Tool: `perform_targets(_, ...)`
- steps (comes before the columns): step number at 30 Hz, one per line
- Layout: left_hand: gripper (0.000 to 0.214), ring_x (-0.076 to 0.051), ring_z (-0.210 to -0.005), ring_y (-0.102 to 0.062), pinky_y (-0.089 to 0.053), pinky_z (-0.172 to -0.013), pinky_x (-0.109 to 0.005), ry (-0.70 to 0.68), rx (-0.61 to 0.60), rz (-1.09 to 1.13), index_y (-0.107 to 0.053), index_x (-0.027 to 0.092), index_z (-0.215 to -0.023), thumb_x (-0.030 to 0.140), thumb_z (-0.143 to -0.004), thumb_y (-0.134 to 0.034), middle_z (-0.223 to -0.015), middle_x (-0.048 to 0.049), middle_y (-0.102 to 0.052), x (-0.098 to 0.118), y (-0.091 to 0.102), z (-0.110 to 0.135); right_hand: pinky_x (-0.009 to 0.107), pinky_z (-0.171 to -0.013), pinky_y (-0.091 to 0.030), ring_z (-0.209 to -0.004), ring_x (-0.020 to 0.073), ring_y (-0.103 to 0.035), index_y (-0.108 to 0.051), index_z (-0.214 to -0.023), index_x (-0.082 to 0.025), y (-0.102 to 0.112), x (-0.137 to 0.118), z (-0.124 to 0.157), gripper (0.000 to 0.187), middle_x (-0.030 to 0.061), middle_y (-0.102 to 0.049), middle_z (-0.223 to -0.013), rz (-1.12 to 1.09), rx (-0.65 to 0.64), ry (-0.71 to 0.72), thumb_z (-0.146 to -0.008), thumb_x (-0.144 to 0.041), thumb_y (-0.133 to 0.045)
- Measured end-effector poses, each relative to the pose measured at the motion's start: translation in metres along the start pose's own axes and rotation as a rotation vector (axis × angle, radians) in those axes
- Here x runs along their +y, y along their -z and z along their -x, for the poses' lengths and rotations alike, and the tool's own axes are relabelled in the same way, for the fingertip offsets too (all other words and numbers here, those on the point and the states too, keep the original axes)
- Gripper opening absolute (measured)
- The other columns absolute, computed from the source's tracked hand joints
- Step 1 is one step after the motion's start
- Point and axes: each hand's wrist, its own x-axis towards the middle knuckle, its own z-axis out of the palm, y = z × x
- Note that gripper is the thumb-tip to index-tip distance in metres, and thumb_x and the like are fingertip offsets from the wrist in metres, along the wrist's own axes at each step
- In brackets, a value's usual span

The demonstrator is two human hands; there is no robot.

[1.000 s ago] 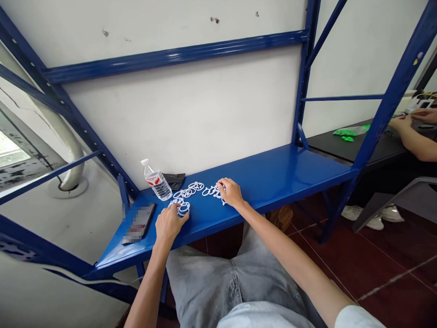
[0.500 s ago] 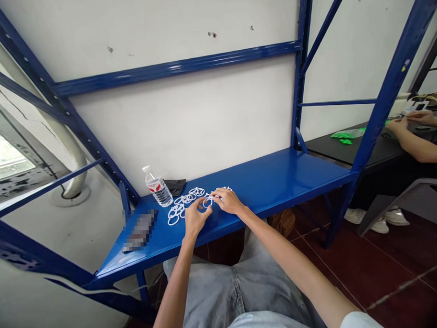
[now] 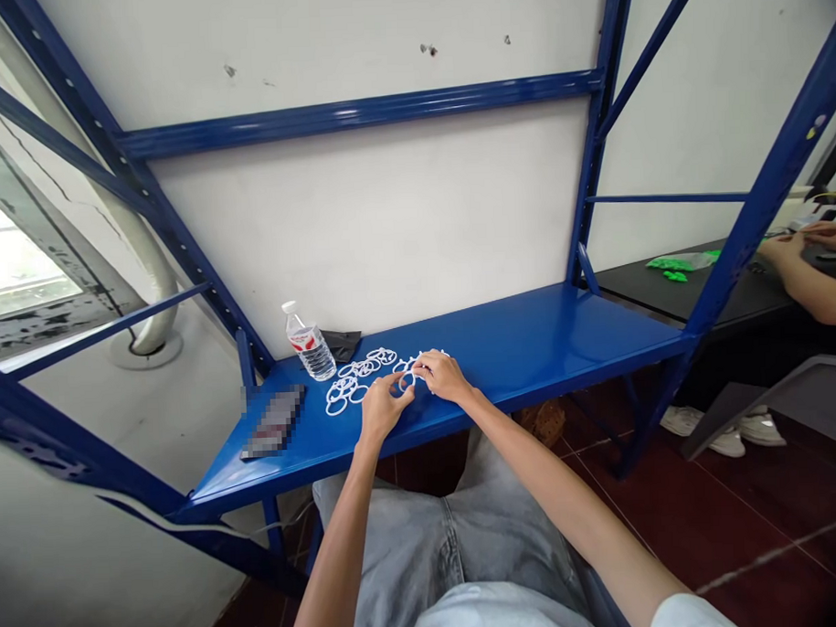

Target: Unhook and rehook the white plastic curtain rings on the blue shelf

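A small white plastic ring (image 3: 408, 381) is held between my two hands just above the blue shelf (image 3: 515, 333). My left hand (image 3: 382, 409) grips its left side between thumb and fingers. My right hand (image 3: 442, 377) pinches the ring's upper right edge; its fingertips are partly hidden. Left of my hands lies a loose cluster of similar white rings (image 3: 336, 406), some overlapping. A few more white pieces show behind my right hand, mostly covered by it.
A water bottle (image 3: 310, 346) stands at the back left beside a black pouch (image 3: 342, 344). A blurred-out dark flat object (image 3: 275, 423) lies at the left end. Blue posts frame the shelf. At right, a co-worker's hands (image 3: 792, 245) are over a black table with green pieces (image 3: 677, 262).
The camera view has shifted slightly, so the scene sits a little further right. Both hands keep hold of the white ring, with only small finger movement.
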Motion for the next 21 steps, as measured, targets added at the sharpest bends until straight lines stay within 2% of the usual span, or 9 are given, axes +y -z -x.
perform_targets(13,0.036,-0.024,-0.086,-0.067,-0.047,-0.07,-0.029,-0.021,-0.025,-0.027,-0.08,0.022,-0.115,0.043,-0.095,-0.06,-0.086,-0.0058,-0.075,-0.001,-0.001,0.0,0.031,-0.08,-0.046,-0.091,0.0212,-0.061,-0.072,-0.087,-0.023,-0.003,0.004,0.001,0.02,0.0037,-0.075,-0.093,0.037,0.009,-0.002,-0.105,-0.024,-0.062)
perform_targets(17,0.042,-0.026,-0.095,-0.069,-0.052,-0.08,-0.033,-0.082,0.009,-0.013,-0.074,0.022,-0.13,0.046,-0.098,-0.06,-0.102,-0.0084,-0.077,-0.006,-0.005,-0.001,0.032,-0.083,-0.048,-0.096,0.0216,-0.063,-0.073,-0.095,-0.023,-0.004,0.003,0.001,0.016,0.0042,-0.076,-0.099,0.018,0.067,0.001,-0.105,-0.026,-0.06)
perform_targets(21,0.047,-0.03,-0.11,-0.068,-0.053,-0.095,-0.04,-0.087,0.128,-0.066,-0.069,0.02,-0.137,0.046,-0.098,-0.061,-0.126,-0.0133,-0.074,-0.013,0.001,-0.003,0.034,-0.088,-0.05,-0.101,0.0231,-0.065,-0.074,-0.105,-0.023,-0.001,0.003,0.001,0.02,0.0061,-0.076,-0.105,0.006,0.197,-0.051,-0.107,-0.029,-0.055)
